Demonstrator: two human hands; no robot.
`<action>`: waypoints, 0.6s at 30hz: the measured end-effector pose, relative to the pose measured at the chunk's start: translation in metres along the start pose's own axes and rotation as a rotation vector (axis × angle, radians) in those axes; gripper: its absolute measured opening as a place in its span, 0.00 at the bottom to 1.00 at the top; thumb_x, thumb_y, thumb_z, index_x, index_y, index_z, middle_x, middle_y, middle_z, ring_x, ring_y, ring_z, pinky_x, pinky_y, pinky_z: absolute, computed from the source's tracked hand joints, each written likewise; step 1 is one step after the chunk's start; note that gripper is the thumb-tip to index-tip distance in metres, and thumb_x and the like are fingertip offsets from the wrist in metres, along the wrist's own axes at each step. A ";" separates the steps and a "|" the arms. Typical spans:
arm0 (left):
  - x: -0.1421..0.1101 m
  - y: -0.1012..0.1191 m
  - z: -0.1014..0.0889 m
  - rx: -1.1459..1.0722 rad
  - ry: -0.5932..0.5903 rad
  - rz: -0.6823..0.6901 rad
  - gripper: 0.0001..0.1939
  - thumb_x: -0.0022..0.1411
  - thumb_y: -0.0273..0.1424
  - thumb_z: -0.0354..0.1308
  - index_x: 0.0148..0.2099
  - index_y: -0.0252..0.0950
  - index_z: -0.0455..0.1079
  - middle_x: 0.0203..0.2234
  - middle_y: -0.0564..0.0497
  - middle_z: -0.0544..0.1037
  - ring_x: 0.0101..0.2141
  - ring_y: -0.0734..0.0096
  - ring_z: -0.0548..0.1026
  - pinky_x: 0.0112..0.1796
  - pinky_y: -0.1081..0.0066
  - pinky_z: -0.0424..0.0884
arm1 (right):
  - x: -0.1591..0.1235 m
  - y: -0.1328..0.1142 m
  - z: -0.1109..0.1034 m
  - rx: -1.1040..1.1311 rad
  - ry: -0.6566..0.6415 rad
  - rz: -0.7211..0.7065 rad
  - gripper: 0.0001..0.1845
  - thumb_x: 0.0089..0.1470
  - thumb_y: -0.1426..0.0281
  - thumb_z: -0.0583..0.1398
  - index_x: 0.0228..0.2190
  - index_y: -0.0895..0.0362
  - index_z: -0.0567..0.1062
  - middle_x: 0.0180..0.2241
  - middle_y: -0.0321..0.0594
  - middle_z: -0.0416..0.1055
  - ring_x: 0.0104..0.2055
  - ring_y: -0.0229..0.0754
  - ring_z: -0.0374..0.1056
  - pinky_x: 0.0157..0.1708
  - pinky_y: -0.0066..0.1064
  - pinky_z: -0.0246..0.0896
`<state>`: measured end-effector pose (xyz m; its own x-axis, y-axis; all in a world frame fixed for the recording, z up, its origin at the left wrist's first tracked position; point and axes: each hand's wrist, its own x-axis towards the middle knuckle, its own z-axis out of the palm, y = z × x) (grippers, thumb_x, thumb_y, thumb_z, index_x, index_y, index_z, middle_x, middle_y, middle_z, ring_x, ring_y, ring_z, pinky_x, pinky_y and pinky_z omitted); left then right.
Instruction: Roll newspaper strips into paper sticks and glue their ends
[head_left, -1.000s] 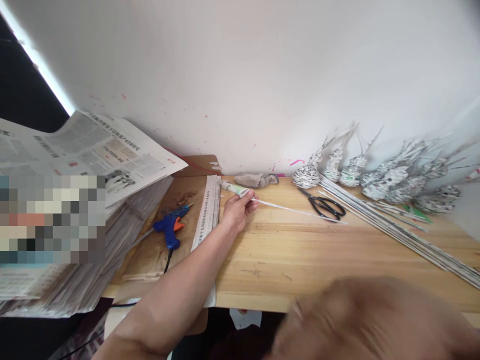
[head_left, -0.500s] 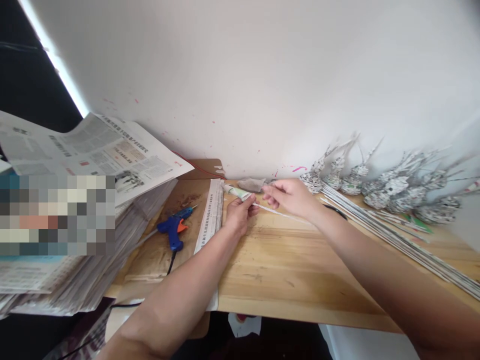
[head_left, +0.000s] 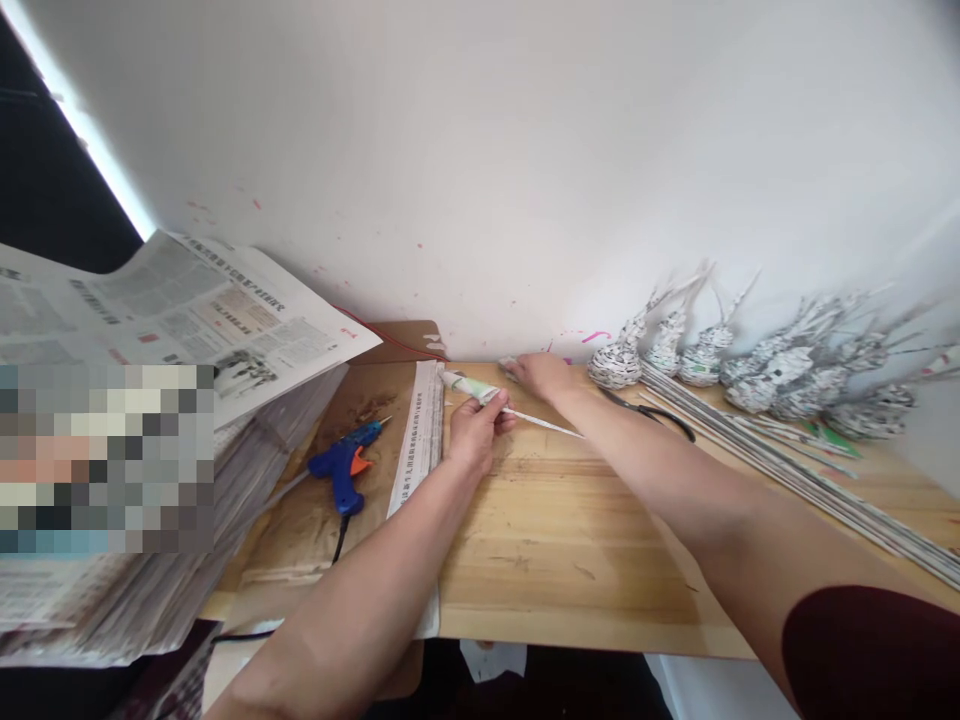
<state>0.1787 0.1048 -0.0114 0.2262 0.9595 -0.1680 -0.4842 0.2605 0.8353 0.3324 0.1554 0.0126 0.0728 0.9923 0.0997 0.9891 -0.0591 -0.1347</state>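
Observation:
My left hand (head_left: 480,428) is closed around a rolled newspaper tube (head_left: 469,386), wide and printed in green at its far end. On the other side of the fingers it narrows to a long thin white tail (head_left: 546,422), which runs right toward my right forearm. At the back of the table, by the wall, my right hand (head_left: 546,376) has its fingers closed on a small grey cloth (head_left: 511,369). Most of that cloth is covered by the hand.
Left of my hands lie a folded newspaper strip (head_left: 417,430) and a blue glue gun (head_left: 343,475). A tall newspaper stack (head_left: 247,480) stands farther left. To the right are black-handled scissors (head_left: 679,422), long paper sticks (head_left: 787,475) and several woven paper gourd shapes (head_left: 616,366).
My right hand has moved from beside the paper tube to the cloth near the wall, and the cloth now looks bunched. My left hand keeps its hold. The view has shifted slightly.

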 end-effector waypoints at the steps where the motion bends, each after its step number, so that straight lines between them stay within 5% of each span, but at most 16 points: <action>1: 0.000 0.000 0.000 0.002 0.002 0.002 0.13 0.45 0.33 0.67 0.30 0.30 0.70 0.23 0.52 0.74 0.19 0.82 0.69 0.22 0.80 0.68 | -0.001 0.004 0.000 0.011 0.002 0.022 0.31 0.58 0.50 0.43 0.36 0.58 0.77 0.39 0.53 0.75 0.42 0.50 0.69 0.39 0.34 0.57; 9: 0.002 -0.001 0.000 0.022 0.015 0.001 0.13 0.45 0.33 0.66 0.31 0.30 0.70 0.23 0.51 0.74 0.20 0.81 0.69 0.23 0.79 0.68 | -0.019 0.024 -0.006 0.108 -0.043 0.019 0.20 0.58 0.60 0.52 0.45 0.59 0.71 0.42 0.49 0.73 0.41 0.45 0.69 0.36 0.29 0.57; 13: 0.002 -0.002 -0.001 0.017 0.000 0.005 0.12 0.46 0.32 0.66 0.32 0.30 0.71 0.22 0.51 0.75 0.19 0.81 0.69 0.23 0.78 0.68 | -0.041 0.029 -0.014 0.114 -0.031 -0.052 0.12 0.55 0.68 0.55 0.39 0.56 0.74 0.41 0.42 0.74 0.42 0.41 0.68 0.37 0.25 0.55; 18: 0.002 -0.002 -0.002 0.024 -0.010 0.005 0.11 0.46 0.31 0.65 0.31 0.30 0.70 0.22 0.52 0.74 0.20 0.81 0.69 0.24 0.78 0.69 | -0.056 0.035 -0.016 0.078 0.080 0.013 0.22 0.60 0.63 0.46 0.30 0.58 0.76 0.32 0.45 0.75 0.36 0.43 0.68 0.32 0.28 0.53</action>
<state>0.1785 0.1060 -0.0141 0.2327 0.9595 -0.1589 -0.4648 0.2532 0.8485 0.3654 0.0962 0.0176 0.0990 0.9795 0.1754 0.9752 -0.0605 -0.2128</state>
